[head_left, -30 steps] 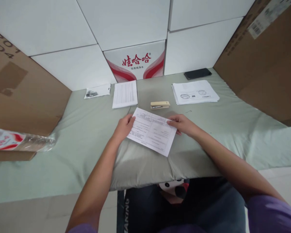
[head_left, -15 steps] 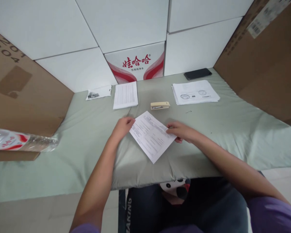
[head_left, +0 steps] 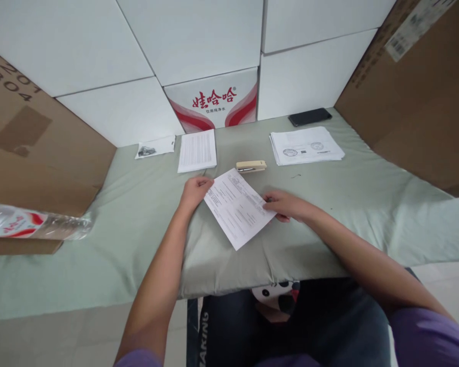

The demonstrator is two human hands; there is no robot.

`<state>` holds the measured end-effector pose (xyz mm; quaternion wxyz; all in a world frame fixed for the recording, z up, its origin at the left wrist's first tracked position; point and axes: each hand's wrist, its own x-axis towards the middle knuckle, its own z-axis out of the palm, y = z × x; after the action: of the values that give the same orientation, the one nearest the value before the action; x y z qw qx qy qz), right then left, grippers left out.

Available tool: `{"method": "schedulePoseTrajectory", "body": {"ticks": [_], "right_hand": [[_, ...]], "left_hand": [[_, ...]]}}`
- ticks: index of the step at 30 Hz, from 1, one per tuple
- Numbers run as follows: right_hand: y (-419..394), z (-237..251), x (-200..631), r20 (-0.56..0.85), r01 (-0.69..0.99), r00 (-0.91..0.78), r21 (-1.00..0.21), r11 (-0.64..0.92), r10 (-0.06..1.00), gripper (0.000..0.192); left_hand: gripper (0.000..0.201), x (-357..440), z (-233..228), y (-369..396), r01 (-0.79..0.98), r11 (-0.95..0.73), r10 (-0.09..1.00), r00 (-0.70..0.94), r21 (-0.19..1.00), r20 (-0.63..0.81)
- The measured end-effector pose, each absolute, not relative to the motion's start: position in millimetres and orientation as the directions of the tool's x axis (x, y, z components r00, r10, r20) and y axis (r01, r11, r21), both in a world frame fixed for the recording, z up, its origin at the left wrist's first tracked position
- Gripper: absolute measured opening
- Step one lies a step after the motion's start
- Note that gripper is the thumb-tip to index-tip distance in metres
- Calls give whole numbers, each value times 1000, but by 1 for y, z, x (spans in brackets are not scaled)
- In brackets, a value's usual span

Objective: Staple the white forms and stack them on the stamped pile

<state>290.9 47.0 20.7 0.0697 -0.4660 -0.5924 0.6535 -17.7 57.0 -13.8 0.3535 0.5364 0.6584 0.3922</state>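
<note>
A printed sheet of paper (head_left: 240, 210) is held at a slant over the cloth-covered table. My left hand (head_left: 196, 192) pinches its left corner, and my right hand (head_left: 285, 205) grips the right corner with the thumb on top. Whether it is one sheet or several I cannot tell. Just beyond its far corner lies a cream stapler (head_left: 251, 165), which the paper's corner nearly reaches or slightly overlaps.
Behind are a stack of printed sheets (head_left: 197, 151), a small plastic bag with dark pieces (head_left: 155, 147), a pile of stamped papers (head_left: 306, 145) and a black phone (head_left: 310, 117). White boxes (head_left: 213, 99) stand at the back, cardboard boxes (head_left: 413, 102) at the sides. A plastic bottle (head_left: 34, 222) lies left.
The paper has shifted slightly away from me and turned a little, its far corner now at the stapler. My left hand has moved up with it; the right has barely moved.
</note>
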Motion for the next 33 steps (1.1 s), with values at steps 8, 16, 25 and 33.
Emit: {"method": "schedulePoseTrajectory", "body": {"ticks": [8,16,25,33], "right_hand": [[45,25,296,-555,537,-587,-812,-230,589,14],[43,33,298,-614,650,-558,-741,-165,558,22],[54,32,305,-400,681,-313,-726,-90,861,26],[61,46,313,-212,614,-182,-787,-57,960,23]], "left_hand": [[35,-23,-6,68,391,146,987,-113,909,-110],[39,-23,-12,79,384,114,993,-66,916,-96],[35,-21,-12,82,446,127,992,-69,886,-108],[26,1,-14,69,529,189,977,-186,827,-104]]}}
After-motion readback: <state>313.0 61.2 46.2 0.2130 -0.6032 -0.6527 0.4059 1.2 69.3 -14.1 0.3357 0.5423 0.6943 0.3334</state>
